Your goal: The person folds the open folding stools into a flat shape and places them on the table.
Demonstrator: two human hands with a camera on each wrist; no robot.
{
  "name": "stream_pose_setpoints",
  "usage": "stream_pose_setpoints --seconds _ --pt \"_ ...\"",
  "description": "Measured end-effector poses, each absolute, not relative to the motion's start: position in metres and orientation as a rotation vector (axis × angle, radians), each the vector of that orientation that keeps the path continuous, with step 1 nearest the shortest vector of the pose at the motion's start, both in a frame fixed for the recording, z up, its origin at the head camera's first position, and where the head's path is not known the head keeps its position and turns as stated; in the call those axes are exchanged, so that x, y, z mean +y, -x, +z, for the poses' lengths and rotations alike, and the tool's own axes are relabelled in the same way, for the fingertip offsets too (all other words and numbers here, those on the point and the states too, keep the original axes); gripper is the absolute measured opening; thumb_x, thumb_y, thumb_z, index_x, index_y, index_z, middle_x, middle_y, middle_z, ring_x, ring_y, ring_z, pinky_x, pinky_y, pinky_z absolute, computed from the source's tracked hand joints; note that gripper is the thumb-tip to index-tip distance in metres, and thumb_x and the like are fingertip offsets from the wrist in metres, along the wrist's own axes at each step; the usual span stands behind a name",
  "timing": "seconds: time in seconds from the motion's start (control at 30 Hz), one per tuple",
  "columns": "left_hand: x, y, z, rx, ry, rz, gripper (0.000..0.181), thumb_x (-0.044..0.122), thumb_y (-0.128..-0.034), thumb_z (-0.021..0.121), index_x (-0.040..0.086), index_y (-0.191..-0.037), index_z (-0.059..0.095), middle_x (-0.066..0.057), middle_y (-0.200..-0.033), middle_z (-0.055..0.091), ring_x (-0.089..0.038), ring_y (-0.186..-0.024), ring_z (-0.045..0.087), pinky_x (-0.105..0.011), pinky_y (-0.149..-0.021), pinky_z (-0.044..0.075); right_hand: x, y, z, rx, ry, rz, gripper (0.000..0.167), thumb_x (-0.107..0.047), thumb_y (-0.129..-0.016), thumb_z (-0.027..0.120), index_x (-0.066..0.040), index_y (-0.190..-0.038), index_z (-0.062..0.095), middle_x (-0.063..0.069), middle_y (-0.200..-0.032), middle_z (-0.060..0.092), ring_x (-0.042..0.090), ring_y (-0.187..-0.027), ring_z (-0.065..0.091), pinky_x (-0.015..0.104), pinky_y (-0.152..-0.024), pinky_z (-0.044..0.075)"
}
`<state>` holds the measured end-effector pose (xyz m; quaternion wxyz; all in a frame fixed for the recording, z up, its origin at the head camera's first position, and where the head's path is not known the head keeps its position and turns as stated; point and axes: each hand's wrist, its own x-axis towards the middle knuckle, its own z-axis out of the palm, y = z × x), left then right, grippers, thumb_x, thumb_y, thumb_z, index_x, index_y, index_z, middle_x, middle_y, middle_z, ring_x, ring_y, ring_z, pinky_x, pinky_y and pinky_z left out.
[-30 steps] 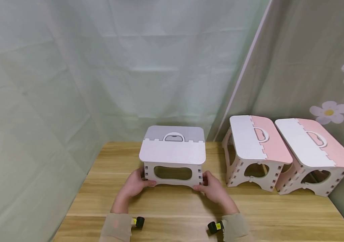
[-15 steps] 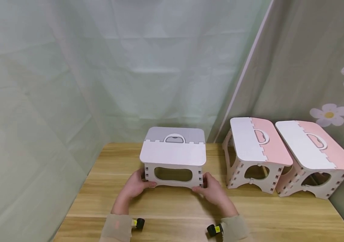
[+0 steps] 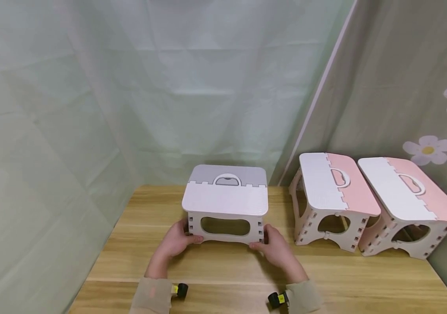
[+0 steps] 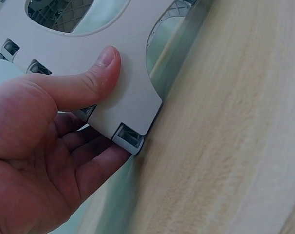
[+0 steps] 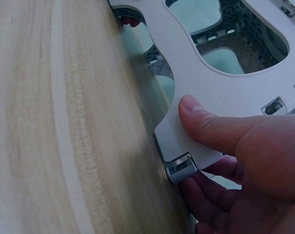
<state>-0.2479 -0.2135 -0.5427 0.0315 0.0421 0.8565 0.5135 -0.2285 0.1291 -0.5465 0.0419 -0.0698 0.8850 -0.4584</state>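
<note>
A white and grey folding step stool (image 3: 225, 198) stands unfolded on the wooden table, its carry handle lying on the top. My left hand (image 3: 177, 239) grips the lower left front leg. In the left wrist view the thumb (image 4: 106, 73) presses the front panel and the other fingers curl behind the leg's edge. On the opposite side my right hand (image 3: 274, 247) holds the lower right front leg, thumb (image 5: 201, 119) on the front panel and fingers round behind. The leg ends (image 5: 181, 168) appear to touch the tabletop. Some fingertips are hidden behind the stool.
Two pink and white folding stools, a nearer-left one (image 3: 337, 183) and a far-right one (image 3: 410, 189), stand unfolded side by side at the table's right. The wooden table (image 3: 215, 270) backs onto a pale green curtain (image 3: 208, 87); a grey-brown flowered curtain (image 3: 396, 87) hangs at the right.
The whole head view has shifted slightly, with things sitting a little lower in it. Both hands stay on the same legs, and the stool keeps its place on the table.
</note>
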Motion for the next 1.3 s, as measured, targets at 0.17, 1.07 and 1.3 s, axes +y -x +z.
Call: stream_pose_setpoints --seconds 0.17,1.07,1.3 --pt "-0.2135 0.2482 -0.543 2.647 -0.13 1.565 0.063 0.015 -0.0821 0.095 -0.004 -0.134 0.063 -0.013 -0.123 0.072 -0.026 -0.108 0.066 -0.051 -0.101 0.053 0.1298 0.2289 -0.5474 2.709 0.219 -1.397 0.047 -0.027 -0.089 0.09 -0.002 -0.117 0.062 0.004 -0.101 0.067 0.02 -0.092 0.06 0.042 -0.082 0.051" --pt "-0.213 0.247 -0.5432 2.678 -0.088 1.515 0.064 0.014 -0.0821 0.095 -0.005 -0.134 0.064 -0.014 -0.123 0.072 -0.026 -0.107 0.066 -0.053 -0.102 0.052 0.1306 0.2299 -0.5507 2.709 0.221 -1.389 0.048 -0.029 -0.089 0.09 -0.003 -0.118 0.063 0.003 -0.102 0.067 0.02 -0.092 0.059 0.042 -0.082 0.05" --pt "-0.2122 0.2469 -0.5419 2.69 -0.079 1.498 0.064 0.015 -0.0817 0.095 -0.005 -0.134 0.064 -0.014 -0.123 0.072 -0.026 -0.107 0.066 -0.053 -0.102 0.052 0.1307 0.2303 -0.5505 2.703 0.224 -1.394 0.05 -0.029 -0.089 0.089 -0.003 -0.122 0.062 0.004 -0.106 0.068 0.02 -0.096 0.061 0.045 -0.086 0.052"
